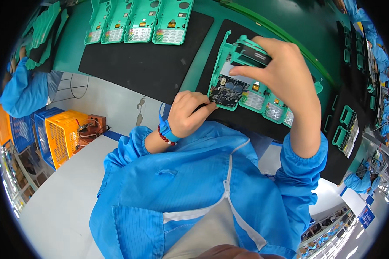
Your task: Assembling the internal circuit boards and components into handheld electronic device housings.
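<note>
My left hand [186, 113], with a blue wrist strap, has its fingers closed at the near left corner of a green plastic casing [214, 82]. A black circuit board [229, 90] lies inside that casing. Above the casing's far end, my right hand [281, 64] grips a green frame with a black block [251, 53] between thumb and fingers. The block carries a pale label. Whether this part touches the casing I cannot tell.
More green casings with keypads [273, 110] lie right of the work, partly under my right arm. A row of similar casings [170, 26] stands far left on a black mat [138, 64]. An orange crate [62, 134] and a co-worker's blue sleeve [26, 95] are at left.
</note>
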Demonstrator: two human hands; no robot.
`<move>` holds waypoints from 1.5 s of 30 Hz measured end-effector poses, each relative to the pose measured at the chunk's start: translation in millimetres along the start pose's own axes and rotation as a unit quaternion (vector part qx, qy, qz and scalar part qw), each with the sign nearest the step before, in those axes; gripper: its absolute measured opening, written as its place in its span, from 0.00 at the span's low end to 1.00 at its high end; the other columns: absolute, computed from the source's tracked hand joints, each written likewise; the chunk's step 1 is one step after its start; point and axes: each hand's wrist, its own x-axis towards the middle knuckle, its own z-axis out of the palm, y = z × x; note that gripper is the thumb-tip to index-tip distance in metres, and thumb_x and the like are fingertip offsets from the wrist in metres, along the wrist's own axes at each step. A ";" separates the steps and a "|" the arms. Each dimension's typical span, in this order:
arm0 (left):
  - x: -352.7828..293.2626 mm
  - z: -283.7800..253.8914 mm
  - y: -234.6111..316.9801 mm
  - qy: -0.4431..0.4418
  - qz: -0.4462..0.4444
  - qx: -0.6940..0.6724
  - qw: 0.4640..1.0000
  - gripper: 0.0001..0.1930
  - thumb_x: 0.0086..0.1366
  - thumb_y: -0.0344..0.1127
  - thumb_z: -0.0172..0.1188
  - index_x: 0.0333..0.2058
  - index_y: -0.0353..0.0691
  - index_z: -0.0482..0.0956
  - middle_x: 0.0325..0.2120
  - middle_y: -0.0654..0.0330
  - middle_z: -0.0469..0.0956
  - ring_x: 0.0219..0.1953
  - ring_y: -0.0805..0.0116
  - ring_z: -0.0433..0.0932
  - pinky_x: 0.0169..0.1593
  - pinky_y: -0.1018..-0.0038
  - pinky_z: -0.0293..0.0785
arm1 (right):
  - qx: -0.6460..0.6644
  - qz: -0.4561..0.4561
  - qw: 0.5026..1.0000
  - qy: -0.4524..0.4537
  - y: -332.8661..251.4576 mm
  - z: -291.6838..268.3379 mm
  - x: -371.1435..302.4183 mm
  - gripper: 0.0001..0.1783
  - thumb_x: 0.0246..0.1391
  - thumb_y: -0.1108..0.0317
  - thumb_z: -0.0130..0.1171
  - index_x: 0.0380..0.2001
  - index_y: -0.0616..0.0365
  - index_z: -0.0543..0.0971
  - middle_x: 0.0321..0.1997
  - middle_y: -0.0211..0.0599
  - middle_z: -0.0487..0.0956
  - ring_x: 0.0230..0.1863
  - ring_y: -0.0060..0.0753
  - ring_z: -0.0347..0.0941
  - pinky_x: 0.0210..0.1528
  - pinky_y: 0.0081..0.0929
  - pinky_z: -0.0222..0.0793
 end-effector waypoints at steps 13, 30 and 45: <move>16.4 -11.8 5.0 -0.164 -0.007 0.053 0.985 0.19 0.60 0.27 0.58 0.50 0.45 0.82 0.56 0.64 0.78 0.62 0.62 0.74 0.61 0.65 0.67 | -0.184 -0.083 0.954 0.222 9.2 30.7 14.8 0.25 0.48 0.46 0.70 0.42 0.53 0.83 0.45 0.38 0.81 0.69 0.61 0.61 0.68 0.74 0.45; 61.9 -27.8 8.0 -0.134 0.052 0.085 0.986 0.22 0.53 0.38 0.69 0.49 0.46 0.82 0.48 0.63 0.80 0.49 0.64 0.77 0.58 0.64 0.68 | 0.268 0.029 0.929 0.253 39.9 46.3 -39.0 0.23 0.67 0.59 0.55 0.59 0.60 0.73 0.66 0.48 0.72 0.72 0.50 0.60 0.72 0.43 0.54; -16.9 -41.6 11.9 0.101 -0.469 -0.785 0.393 0.23 0.77 0.50 0.43 0.65 0.48 0.67 0.64 0.61 0.69 0.65 0.62 0.68 0.66 0.65 0.68 | 0.404 0.142 0.898 0.102 -20.9 49.9 -97.6 0.38 0.47 0.57 0.75 0.54 0.65 0.69 0.39 0.44 0.82 0.36 0.38 0.83 0.38 0.33 0.78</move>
